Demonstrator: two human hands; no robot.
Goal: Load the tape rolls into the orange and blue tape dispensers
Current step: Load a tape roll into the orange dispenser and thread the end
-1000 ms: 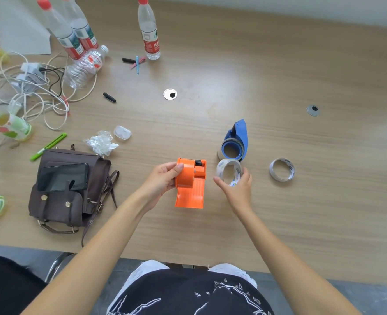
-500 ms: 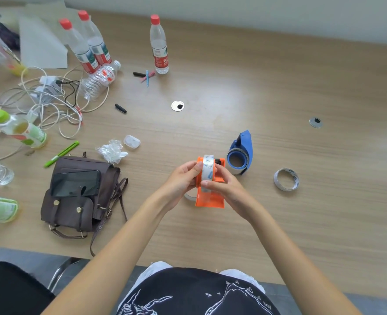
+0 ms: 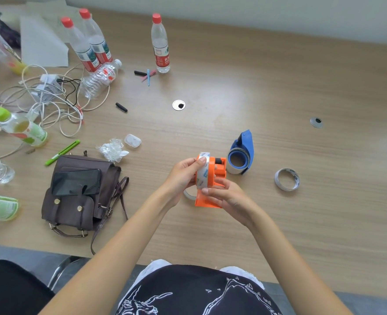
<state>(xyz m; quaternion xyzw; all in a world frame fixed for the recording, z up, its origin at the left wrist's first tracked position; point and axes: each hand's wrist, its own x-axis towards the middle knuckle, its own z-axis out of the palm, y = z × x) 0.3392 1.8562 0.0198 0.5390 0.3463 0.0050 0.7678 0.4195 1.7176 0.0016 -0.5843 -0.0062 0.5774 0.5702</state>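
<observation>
The worktop is lying pale and wood-grained under both hands, running back to a light wall beyond them. Two small round metal caps are sitting flush in it, one well beyond the left hand, one far off past the right.

The left hand is gripping the orange dispenser from its left side, thumb pressing on the tape roll that is sitting upright against the dispenser's body. The right hand is curling around the dispenser's lower end, fingertips pinching at the roll's bottom edge. Both hands are holding the pair just above the surface, near the front edge.

Just beyond the right hand the blue dispenser is resting on the worktop, a roll already sitting in it. A second loose roll is lying flat further to the right, apart from everything. Another bit of ring is peeking out under the left wrist.

Left of the left hand a brown bag with a phone on it is crowding the front edge; beyond that, bottles, cables and a green pen are cluttering the far-left side. To the right of the right hand the surface is stretching bare to the frame's edge.
</observation>
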